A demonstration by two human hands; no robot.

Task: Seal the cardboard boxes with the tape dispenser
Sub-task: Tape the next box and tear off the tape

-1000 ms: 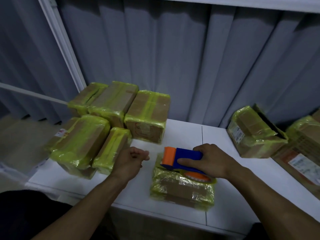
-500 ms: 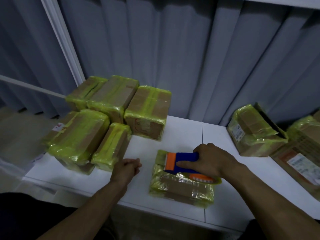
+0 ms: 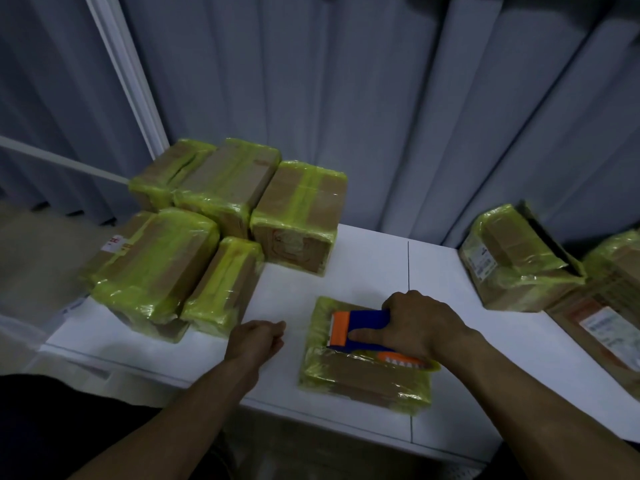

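Okay, near edge first: two bare forearms reach in over the white table [image 3: 346, 271]. The left hand [image 3: 258, 341] sits on the tabletop just left of the work box, clenched in a fist with nothing in it and not touching the box. The right hand [image 3: 415, 327] is wrapped around the tape dispenser [image 3: 360, 323], with the thumb laid along its blue side. The dispenser's orange end points left, and it lies flat on top of the near box [image 3: 363, 375].

That box is small and low, and already mostly covered in yellow-green tape. It is probably light and stiff but dentable, and the glossy film looks slippery. It would likely slide under a tape pull unless the free hand pins it, with a palm flat on the top or fingers on a side edge. The dispenser is hard plastic, so hold it by the blue body (toothed orange bit at the near right looks like the cutter, so keep fingers off).

Farther back on the left is a cluster of taped boxes [image 3: 214, 237], touching one another, some stacked. Far right holds more wrapped boxes [image 3: 519, 261], one with a printed label, well apart from the work box. A grey curtain [image 3: 381, 116] hangs behind everything.
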